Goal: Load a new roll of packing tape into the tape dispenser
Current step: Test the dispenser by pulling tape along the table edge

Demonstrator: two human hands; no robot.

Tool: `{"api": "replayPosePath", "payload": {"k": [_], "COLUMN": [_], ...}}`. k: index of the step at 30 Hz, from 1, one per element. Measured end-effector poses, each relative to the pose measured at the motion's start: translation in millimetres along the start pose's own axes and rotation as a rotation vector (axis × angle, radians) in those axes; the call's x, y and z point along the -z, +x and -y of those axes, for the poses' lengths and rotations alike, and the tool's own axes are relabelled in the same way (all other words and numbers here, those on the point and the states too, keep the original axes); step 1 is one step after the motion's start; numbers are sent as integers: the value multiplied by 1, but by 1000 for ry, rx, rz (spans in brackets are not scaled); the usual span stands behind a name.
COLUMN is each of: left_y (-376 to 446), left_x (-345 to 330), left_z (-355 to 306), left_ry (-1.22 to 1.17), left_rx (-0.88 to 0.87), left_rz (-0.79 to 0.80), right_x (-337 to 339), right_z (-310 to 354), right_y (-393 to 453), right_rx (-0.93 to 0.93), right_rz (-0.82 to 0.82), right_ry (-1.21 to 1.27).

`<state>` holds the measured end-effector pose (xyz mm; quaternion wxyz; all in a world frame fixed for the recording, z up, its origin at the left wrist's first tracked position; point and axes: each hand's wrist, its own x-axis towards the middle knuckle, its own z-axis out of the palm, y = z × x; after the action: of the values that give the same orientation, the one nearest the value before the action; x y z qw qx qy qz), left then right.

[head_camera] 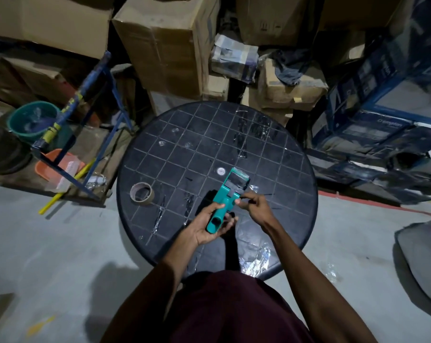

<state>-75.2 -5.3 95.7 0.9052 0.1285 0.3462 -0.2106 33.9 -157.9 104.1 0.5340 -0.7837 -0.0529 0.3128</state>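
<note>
A teal tape dispenser (228, 194) is held over the round black table (179, 134), its head pointing away from me. My left hand (209, 226) grips its handle from below. My right hand (252, 206) pinches a small dark part on the right side of the dispenser's body. A dark roller or roll sits in the dispenser's head; I cannot tell if tape is on it. A brown, nearly bare tape roll (142, 191) lies flat on the table to the left, apart from both hands.
Strips of clear tape stick to the table (252, 262). Cardboard boxes (165, 43) are stacked behind it. A blue metal frame (90, 125), a green bucket (32, 120) and an orange dustpan (57, 169) stand at left; blue printed cartons (372, 115) at right.
</note>
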Motion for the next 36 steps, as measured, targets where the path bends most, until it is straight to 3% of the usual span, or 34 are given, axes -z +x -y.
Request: {"api": "replayPosePath", "payload": {"k": [4,9,15,20,22,25,27,31,36], "left_y": [4,8,1,3,2,5,8,1,-4], "left_x": [-2,5,-1,-34,-52,-71,-78,-106,-131], "left_z": [7,14,12,29,41,63,76,108,135], "left_ry": [-69,-10,205,531,667,754,790,781,778], "left_rx": [-47,-97,-136,-338,-439,-541,-591,-668,-725], "left_rz": [51,-24,-140,-375,-459,-561,-623,-708,-782], "right_x": [12,48,64,72,79,100,112,129,148], "right_z": [4,-13,-32,-27,-23,-27,-31,-39,-38], "right_y": [-5,-18,-21,-5,1,6,9,5,-5], "right_rx": [1,-118,-253,-372,-226,222,454,568,665], "right_rz": [33,-91,-64,43,33,-93,-85,77,88], "right_ry": [-78,-123,-1,78,-173,-1034,-1310,-1507,-1393]}}
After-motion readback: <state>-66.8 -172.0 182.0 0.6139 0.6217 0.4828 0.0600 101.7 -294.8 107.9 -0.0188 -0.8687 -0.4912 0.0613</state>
